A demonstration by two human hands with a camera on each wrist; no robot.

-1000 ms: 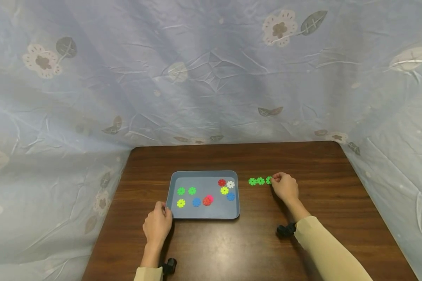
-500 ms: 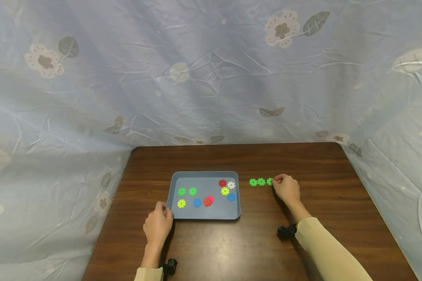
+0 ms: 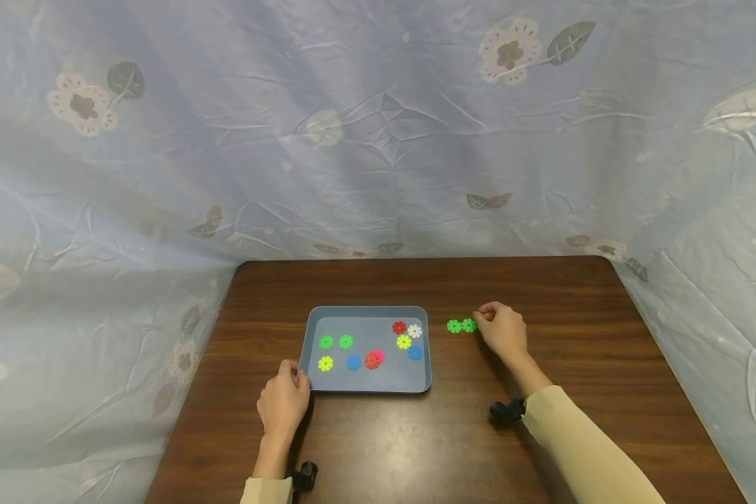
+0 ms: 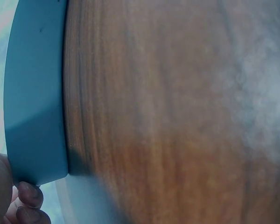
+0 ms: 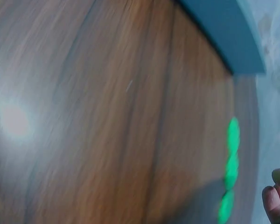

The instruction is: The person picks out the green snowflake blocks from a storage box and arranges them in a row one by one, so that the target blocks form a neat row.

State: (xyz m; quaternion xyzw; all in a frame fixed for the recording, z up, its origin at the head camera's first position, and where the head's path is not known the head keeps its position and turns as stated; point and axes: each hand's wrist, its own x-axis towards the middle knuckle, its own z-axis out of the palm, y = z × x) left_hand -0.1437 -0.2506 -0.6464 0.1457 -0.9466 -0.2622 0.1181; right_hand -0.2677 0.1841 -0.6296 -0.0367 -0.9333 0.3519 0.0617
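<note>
A shallow blue-grey tray (image 3: 384, 382) lies on the table, several flower-shaped plastic discs inside it. My left hand (image 3: 283, 400) grips its near left corner; in the left wrist view curled fingertips (image 4: 30, 195) sit at the end of the tray wall (image 4: 37, 93). Right of the tray, my right hand (image 3: 505, 334) hovers over a row of green discs (image 3: 454, 326), hiding the row's right end in the head view. Three green discs (image 5: 233, 135) show in a line in the right wrist view, apart from the loosely curled right fingers (image 5: 273, 200), which hold nothing visible.
Inside the tray are two green discs (image 3: 346, 341), along with yellow (image 3: 325, 363), blue (image 3: 353, 362), red (image 3: 399, 327), white (image 3: 414, 331) and pink ones. A patterned cloth (image 3: 378, 175) hangs behind and beside the brown wooden table (image 3: 466, 448).
My right hand has moved left and slightly up from the third green disc, now covering it in the head view. My left hand stays at the tray corner.
</note>
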